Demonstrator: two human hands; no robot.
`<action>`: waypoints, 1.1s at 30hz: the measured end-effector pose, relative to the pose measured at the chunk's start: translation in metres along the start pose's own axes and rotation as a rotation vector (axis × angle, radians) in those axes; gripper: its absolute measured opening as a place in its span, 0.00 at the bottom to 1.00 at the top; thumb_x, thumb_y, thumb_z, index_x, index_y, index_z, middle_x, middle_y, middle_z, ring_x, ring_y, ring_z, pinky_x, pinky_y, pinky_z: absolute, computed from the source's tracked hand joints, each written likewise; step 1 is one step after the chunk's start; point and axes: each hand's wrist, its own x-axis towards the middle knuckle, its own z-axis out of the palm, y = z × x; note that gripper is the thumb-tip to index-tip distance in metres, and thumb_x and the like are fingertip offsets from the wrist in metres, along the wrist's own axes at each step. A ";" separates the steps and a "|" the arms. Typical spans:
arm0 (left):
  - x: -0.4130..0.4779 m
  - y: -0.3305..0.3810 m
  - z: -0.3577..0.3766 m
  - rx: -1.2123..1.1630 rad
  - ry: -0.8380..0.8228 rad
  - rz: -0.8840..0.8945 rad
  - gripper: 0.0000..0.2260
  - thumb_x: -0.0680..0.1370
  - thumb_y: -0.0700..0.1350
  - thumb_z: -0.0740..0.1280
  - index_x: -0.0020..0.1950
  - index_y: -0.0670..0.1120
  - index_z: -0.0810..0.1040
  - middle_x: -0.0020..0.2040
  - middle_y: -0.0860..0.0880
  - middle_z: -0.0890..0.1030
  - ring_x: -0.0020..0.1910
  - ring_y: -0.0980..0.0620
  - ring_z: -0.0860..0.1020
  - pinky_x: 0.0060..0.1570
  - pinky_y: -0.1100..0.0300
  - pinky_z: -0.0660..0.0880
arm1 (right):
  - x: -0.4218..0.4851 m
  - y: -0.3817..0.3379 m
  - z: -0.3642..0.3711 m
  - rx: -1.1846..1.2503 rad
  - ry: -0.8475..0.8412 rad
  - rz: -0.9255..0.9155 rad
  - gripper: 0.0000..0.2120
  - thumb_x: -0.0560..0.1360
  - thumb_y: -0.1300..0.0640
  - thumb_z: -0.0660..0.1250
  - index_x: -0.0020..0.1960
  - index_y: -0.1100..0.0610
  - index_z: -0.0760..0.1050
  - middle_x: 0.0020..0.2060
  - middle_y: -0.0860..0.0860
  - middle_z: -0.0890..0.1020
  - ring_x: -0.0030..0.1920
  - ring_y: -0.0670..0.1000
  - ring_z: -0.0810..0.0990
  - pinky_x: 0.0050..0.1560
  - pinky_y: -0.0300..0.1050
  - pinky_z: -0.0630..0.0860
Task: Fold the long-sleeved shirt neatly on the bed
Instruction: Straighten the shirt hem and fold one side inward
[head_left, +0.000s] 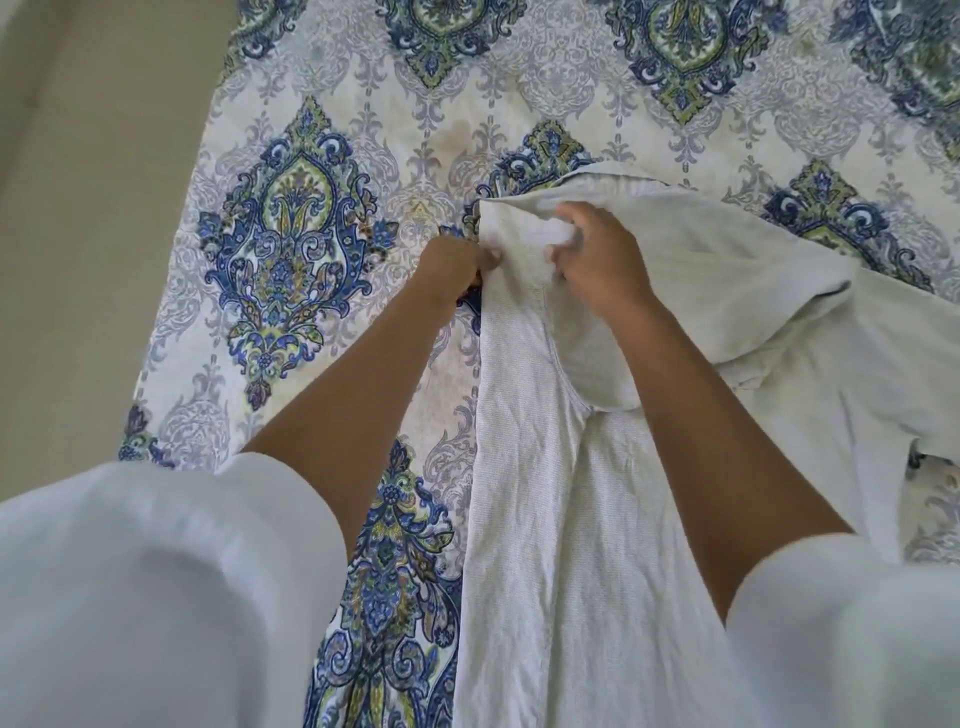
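Note:
A pale, finely striped long-sleeved shirt (561, 519) lies lengthwise on the patterned bed cover, its upper part bunched and folded over to the right. My left hand (452, 267) pinches the shirt's left edge near its top corner. My right hand (597, 260) grips a bunch of the cloth just right of that, fingers curled into the fabric. The two hands are close together. A loose flap of the shirt (753, 270) spreads away to the right.
The bed cover (291, 249), white with blue and green paisley medallions, fills most of the view. Its left edge runs diagonally beside a plain beige floor (93, 208). My white sleeves (156, 597) fill the lower corners.

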 end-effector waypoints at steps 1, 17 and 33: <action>0.004 -0.002 -0.001 0.031 -0.008 0.017 0.08 0.76 0.39 0.66 0.37 0.45 0.72 0.33 0.50 0.73 0.30 0.55 0.71 0.30 0.65 0.71 | 0.007 0.001 0.003 -0.058 -0.031 0.018 0.09 0.75 0.60 0.63 0.55 0.55 0.76 0.52 0.54 0.78 0.52 0.54 0.76 0.46 0.40 0.66; -0.025 -0.063 0.023 1.223 -0.084 0.811 0.24 0.82 0.53 0.48 0.77 0.47 0.52 0.78 0.46 0.53 0.76 0.50 0.51 0.74 0.50 0.45 | -0.137 0.044 0.088 -0.418 0.212 -0.280 0.22 0.77 0.55 0.54 0.67 0.63 0.69 0.67 0.60 0.72 0.68 0.58 0.70 0.67 0.55 0.61; -0.167 -0.185 0.013 1.468 -0.166 0.769 0.29 0.79 0.57 0.41 0.77 0.46 0.44 0.78 0.46 0.46 0.77 0.47 0.45 0.73 0.50 0.39 | -0.332 0.068 0.122 -0.583 -0.021 -0.073 0.26 0.78 0.50 0.53 0.73 0.59 0.62 0.73 0.55 0.64 0.74 0.54 0.60 0.71 0.62 0.53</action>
